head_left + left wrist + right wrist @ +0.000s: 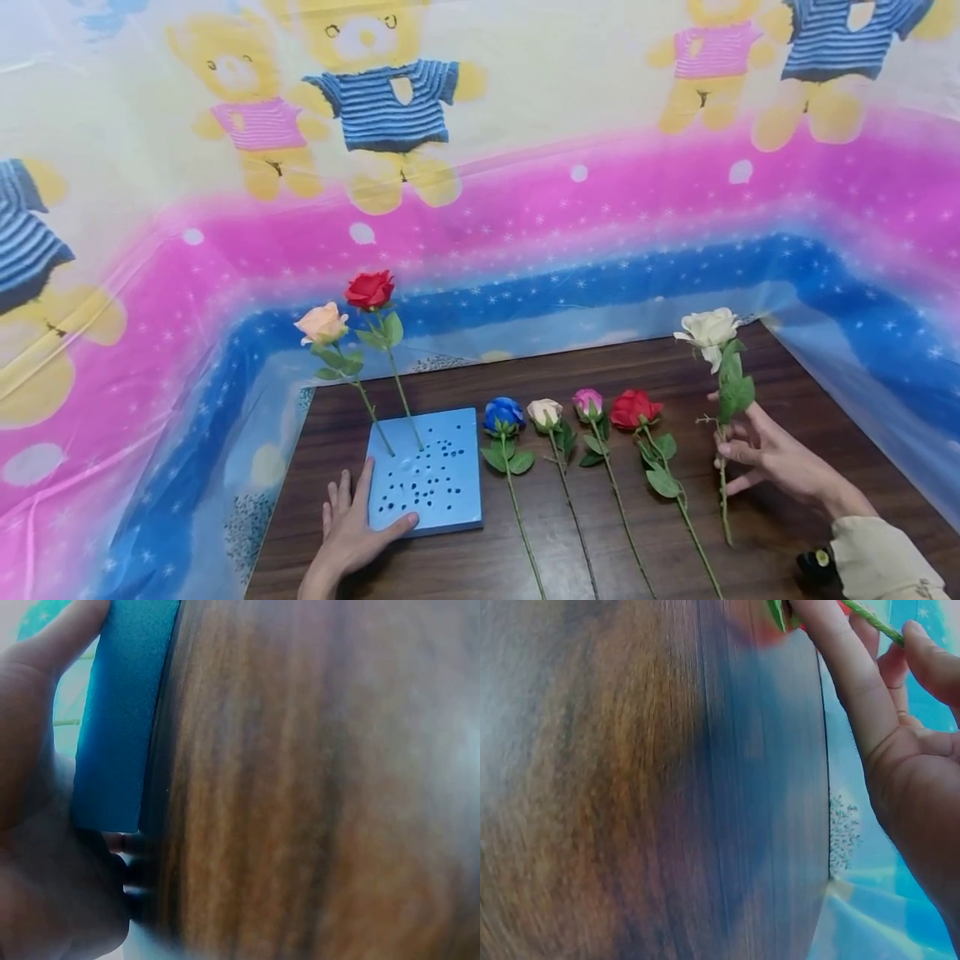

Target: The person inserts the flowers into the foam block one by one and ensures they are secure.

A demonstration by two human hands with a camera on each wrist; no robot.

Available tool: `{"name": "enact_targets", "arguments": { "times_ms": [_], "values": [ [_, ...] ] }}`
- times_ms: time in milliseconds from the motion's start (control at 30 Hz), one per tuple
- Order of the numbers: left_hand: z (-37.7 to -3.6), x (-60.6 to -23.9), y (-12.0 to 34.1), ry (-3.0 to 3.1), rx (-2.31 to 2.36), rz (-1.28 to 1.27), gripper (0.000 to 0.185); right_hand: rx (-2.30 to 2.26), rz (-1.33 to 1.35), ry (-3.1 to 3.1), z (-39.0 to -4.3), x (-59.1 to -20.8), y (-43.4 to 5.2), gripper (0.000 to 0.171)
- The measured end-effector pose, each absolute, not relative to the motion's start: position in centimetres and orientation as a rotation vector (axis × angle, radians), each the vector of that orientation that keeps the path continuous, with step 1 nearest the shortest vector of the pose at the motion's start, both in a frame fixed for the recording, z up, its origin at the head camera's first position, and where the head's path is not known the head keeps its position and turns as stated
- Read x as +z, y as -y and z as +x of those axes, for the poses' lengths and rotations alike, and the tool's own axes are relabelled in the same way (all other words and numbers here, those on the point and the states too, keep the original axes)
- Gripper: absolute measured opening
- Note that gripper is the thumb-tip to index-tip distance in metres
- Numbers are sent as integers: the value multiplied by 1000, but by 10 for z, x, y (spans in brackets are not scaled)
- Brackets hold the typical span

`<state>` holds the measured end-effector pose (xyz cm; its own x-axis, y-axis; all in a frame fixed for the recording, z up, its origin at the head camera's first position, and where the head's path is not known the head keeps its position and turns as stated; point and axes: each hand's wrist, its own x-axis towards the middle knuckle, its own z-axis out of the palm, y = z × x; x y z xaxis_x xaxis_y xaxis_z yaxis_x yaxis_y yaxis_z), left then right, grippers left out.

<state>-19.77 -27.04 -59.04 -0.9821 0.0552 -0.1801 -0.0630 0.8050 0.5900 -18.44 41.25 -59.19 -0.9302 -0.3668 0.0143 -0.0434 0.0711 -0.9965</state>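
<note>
My right hand (776, 454) pinches the green stem (876, 620) of a white artificial rose (708, 329) between thumb and fingers. The rose stands nearly upright over the right side of the table, its bloom at the top and the stem's lower end below the hand. My left hand (356, 529) rests against the near left corner of a light blue block (465, 467) with many small holes. Its thumb lies at the near edge, and its other fingers extend along the left side. A peach rose (322, 323) and a red rose (370, 290) stand in the block, leaning left.
Between block and right hand, a blue rose (503, 414), a cream rose (545, 414), a pink rose (589, 402) and another red rose (636, 409) lie in a row on the dark wooden table (322, 442). A bear-printed cloth (525, 225) hangs behind. A small black object (816, 567) is by the right sleeve.
</note>
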Motion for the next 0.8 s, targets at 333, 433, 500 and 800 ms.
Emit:
{"name": "enact_targets", "arguments": {
  "times_ms": [333, 433, 500, 800],
  "values": [
    [-197, -588, 270, -2783, 899, -18, 134, -1951, -511, -2429, -197, -573, -396, 86],
    [-198, -587, 270, -2779, 890, -19, 133, -1937, -577, -2517, -204, -558, -389, 86],
    [-197, -587, 270, -2780, 893, -17, 133, -1936, -624, -2542, -209, -548, -383, 87],
    [-199, -588, 270, -2784, 895, -13, 133, -1953, -700, -2573, -227, -514, -356, 82]
  ]
}}
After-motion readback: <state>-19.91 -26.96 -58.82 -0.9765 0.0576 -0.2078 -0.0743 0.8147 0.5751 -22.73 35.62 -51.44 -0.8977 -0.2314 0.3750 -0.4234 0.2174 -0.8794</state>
